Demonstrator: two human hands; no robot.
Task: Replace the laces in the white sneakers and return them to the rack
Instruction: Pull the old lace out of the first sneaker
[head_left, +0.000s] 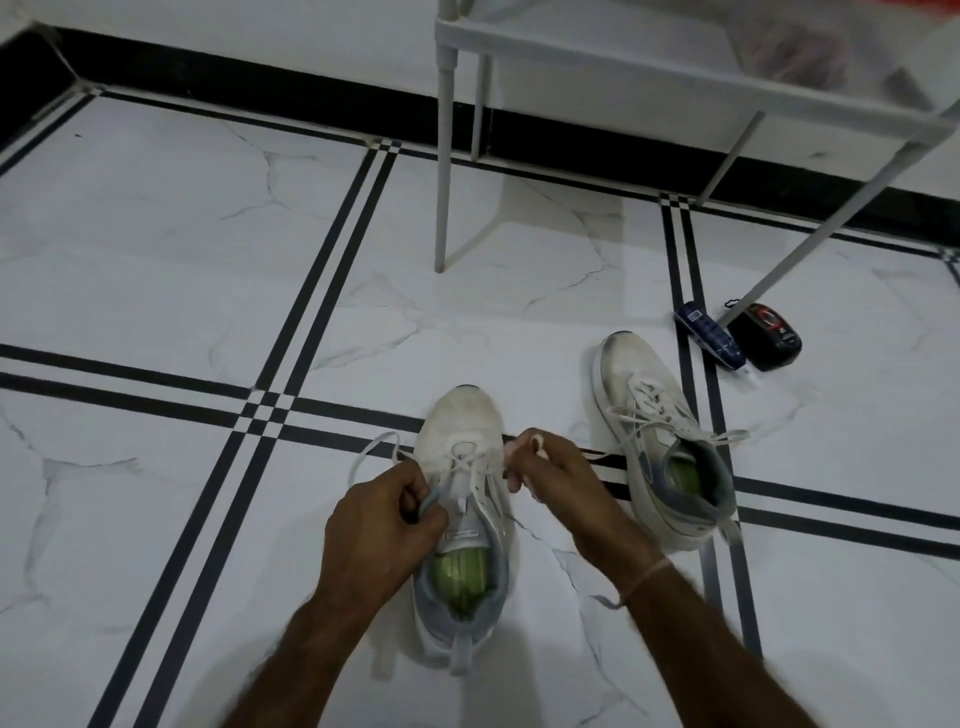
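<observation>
The near white sneaker stands on the tiled floor. The left hand curls around its lace on the left, and the right hand pinches the lace on the right. The second sneaker lies to the right, with the white rack beyond.

Our near sneaker and far sneaker are white with grey collars and green insoles. We see the floor as white, grey-veined marble crossed by paired black stripes. The rack is white, the tube dark blue.
</observation>
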